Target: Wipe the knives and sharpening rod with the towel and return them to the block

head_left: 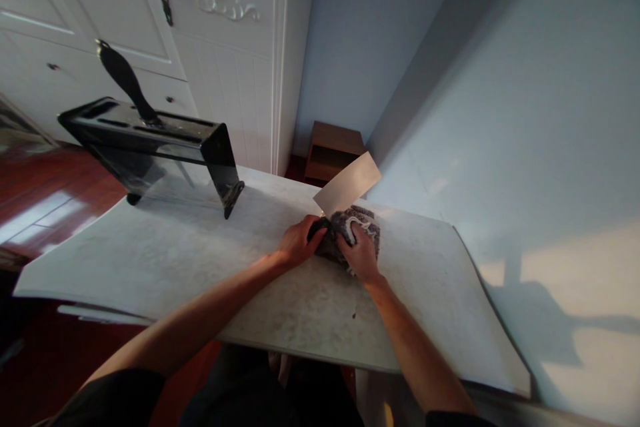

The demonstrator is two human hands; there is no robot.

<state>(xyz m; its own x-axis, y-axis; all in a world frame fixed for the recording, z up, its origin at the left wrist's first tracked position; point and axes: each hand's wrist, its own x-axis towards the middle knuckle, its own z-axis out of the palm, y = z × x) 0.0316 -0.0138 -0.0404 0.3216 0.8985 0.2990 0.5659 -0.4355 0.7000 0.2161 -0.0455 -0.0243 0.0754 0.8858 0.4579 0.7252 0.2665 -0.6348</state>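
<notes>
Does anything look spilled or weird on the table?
Yes, a little dark spot sits beside the right forearm. It stands out on the pale tabletop, but I can't tell whether it's dirt.

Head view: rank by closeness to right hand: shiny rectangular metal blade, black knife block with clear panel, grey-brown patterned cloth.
1. Grey-brown patterned cloth: in the grip of the right hand.
2. Shiny rectangular metal blade: just beyond the hand.
3. Black knife block with clear panel: farthest, off to the left.
</notes>
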